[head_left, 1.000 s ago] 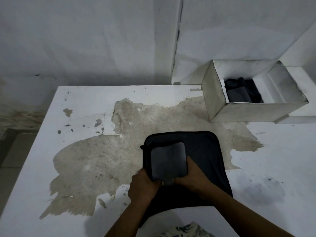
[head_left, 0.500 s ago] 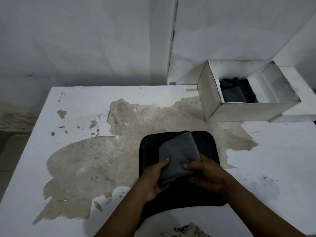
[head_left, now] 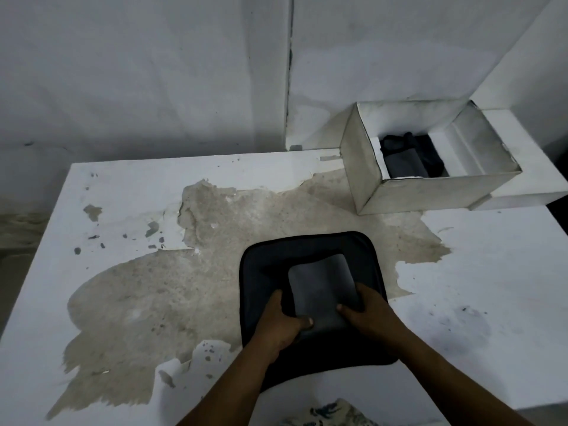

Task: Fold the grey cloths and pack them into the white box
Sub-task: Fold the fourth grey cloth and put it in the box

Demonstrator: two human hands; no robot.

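Observation:
A folded grey cloth [head_left: 322, 287] lies on a pile of dark cloths [head_left: 261, 272] near the table's front. My left hand [head_left: 281, 321] grips its left near corner, thumb on top. My right hand [head_left: 365, 312] grips its right near edge. The white box [head_left: 430, 195] stands open at the back right. Folded grey and dark cloths [head_left: 405, 161] lie inside it.
The white table [head_left: 476, 272] has a large worn brown patch [head_left: 215, 247] in its middle. A low white ledge [head_left: 541, 167] runs behind the box. The white wall [head_left: 153, 72] is close behind. A patterned fabric [head_left: 332, 415] shows at the bottom edge.
The grey cloth was lifted and tilted half a second ago; now it lies flatter on the dark pile. Both hands have shifted along its near edge and still hold it.

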